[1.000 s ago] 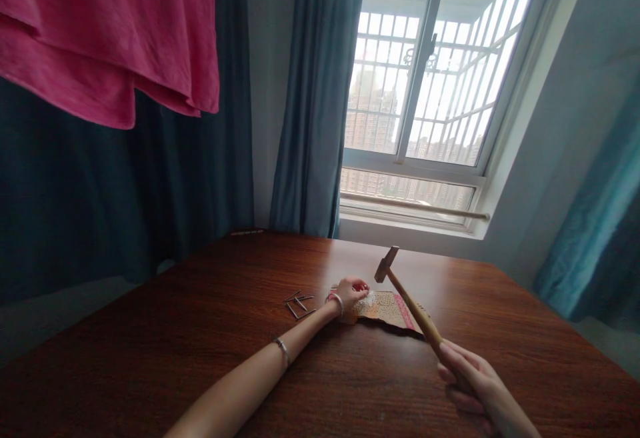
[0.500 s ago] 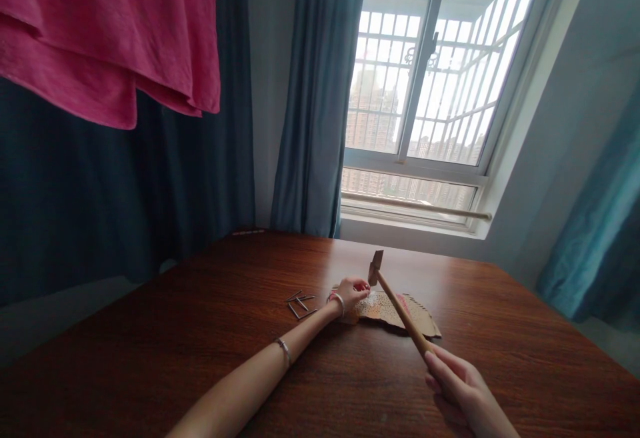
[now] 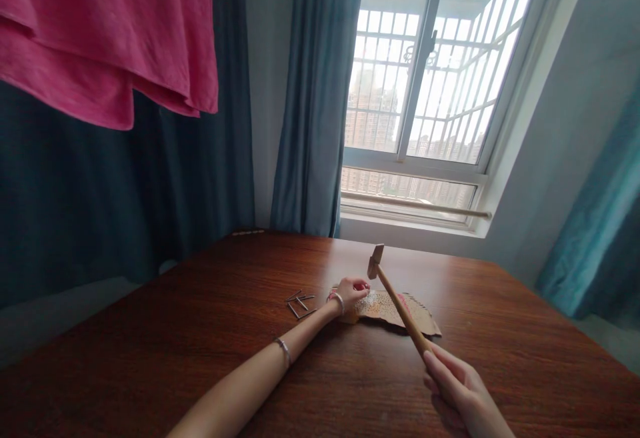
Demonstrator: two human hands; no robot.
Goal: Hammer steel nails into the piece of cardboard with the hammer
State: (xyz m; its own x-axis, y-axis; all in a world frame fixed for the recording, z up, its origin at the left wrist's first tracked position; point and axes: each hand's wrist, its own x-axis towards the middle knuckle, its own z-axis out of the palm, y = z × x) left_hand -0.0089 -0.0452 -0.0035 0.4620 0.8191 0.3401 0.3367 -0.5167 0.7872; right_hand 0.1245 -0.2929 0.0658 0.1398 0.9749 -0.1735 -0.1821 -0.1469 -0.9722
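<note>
Hammer (image 3: 403, 310), clamped in right hand (image 3: 457, 385), hovers at one o'clock from pinched left hand (image 3: 353, 289), contents unclear; striking needs aim.

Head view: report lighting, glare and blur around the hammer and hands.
Head view: window overexposed, pale glare on the table beyond the hammer; head view: right hand and hammer without obvious motion blur; head view: fine detail at the left hand too small to read.

Wooden hammer handle (image 3: 403, 311), glossy table (image 3: 115, 365)
</note>
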